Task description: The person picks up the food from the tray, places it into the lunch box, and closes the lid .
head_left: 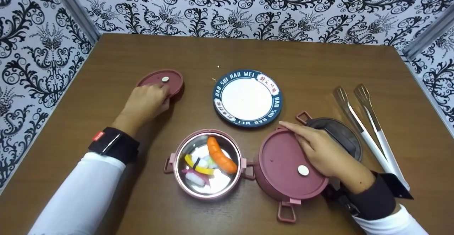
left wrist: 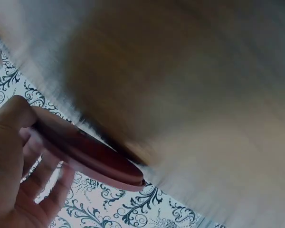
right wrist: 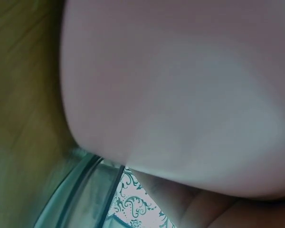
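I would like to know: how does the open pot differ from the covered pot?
The open pot shows its shiny inside and the food pieces in it; the covered pot hides its inside under a lid. The open pot's handles point sideways in the head view, while the covered pot's near handle points toward the person. Both are pink outside.

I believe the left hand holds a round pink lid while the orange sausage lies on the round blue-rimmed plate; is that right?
The sausage is not on the plate: the head view shows it inside the round pink metal-lined pot. The left hand does hold the lid.
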The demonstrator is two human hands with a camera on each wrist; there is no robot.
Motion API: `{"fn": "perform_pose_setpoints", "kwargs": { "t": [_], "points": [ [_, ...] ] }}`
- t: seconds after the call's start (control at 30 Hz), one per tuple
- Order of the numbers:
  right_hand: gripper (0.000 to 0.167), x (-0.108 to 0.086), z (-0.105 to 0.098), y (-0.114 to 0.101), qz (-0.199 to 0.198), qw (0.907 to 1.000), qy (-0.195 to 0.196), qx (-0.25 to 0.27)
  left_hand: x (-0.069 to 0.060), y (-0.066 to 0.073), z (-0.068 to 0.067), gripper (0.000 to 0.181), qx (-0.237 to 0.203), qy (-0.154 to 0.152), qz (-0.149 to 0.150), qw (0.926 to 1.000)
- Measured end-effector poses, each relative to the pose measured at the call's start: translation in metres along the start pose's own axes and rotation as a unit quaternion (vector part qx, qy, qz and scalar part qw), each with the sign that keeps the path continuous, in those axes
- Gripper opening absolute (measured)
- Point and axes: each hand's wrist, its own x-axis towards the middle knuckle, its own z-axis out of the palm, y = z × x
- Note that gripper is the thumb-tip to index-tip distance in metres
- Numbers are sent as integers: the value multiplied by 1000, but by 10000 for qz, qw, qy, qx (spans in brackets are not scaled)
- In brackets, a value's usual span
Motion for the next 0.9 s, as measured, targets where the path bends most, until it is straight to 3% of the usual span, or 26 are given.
{"fn": "perform_pose_setpoints", "kwargs": {
  "t": [0.13, 0.3, 0.53, 0.77, 0.9],
  "points": [
    [45, 1, -1, -2, 48, 10000, -20, -13, -7, 4, -7, 15, -43, 438, 170, 9989],
    [46, 0, -3, -4, 51, 10000, -56, -27, -18, 20, -25, 16, -35, 772, 454, 9960],
    [46, 1, -7, -6, -29, 9999, -41, -104, -43, 57, -60, 17, 78, 1493, 1221, 9812],
    [47, 3, -9, -4, -274, 9992, -208, -203, -68, 92, -86, 13, -85, 1408, 1643, 9763],
    [46, 9, -24, -15, -494, 9973, -394, -375, -77, 110, -90, 12, -202, 1551, 2051, 9662]
  ]
}}
